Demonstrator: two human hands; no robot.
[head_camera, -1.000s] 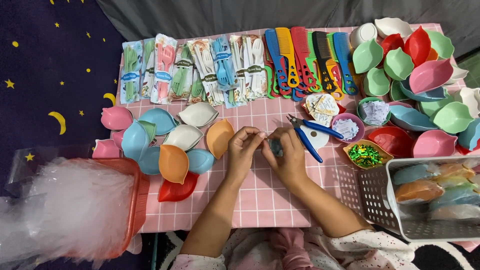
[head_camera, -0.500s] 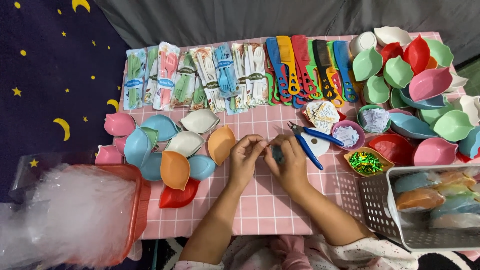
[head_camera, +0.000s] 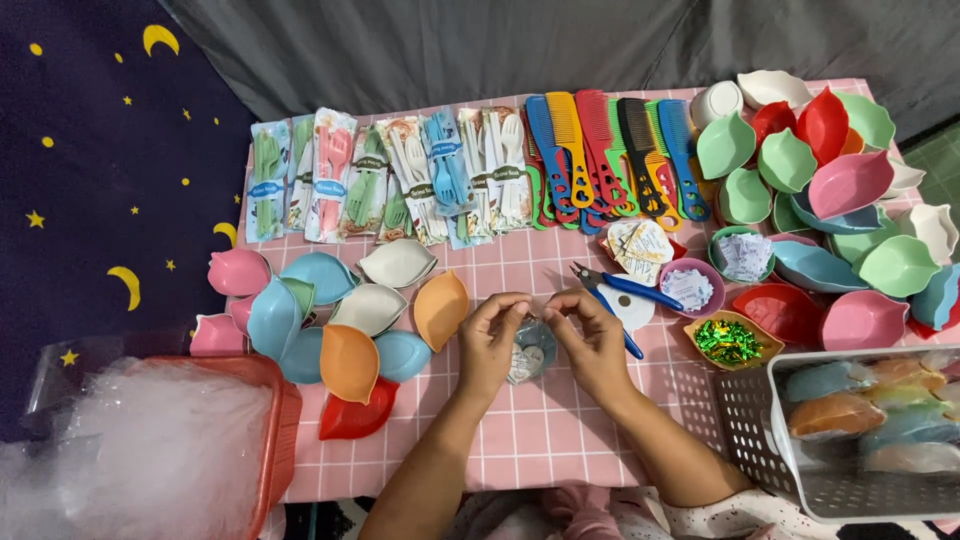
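Low table (head_camera: 560, 440) wore pink checked cloth. On it lay packed cutlery sets (head_camera: 390, 175), row of coloured combs (head_camera: 610, 150), leaf-shaped bowls (head_camera: 345, 310) left and right, blue-handled pliers (head_camera: 625, 290), white perforated basket (head_camera: 790, 430), red tub (head_camera: 280, 430) at near-left edge.

Your forearms come up from the bottom edge and angle in toward each other, bare to the elbow. Your left hand (head_camera: 492, 335) sits knuckles up, fingers curled, thumb and forefinger pinched together at the tip. Your right hand (head_camera: 597, 338) mirrors it, curled fingers, its pinch pointing left. The two pinches meet almost tip to tip, hands just beside each other, wrists low and apart, both palms turned down and inward
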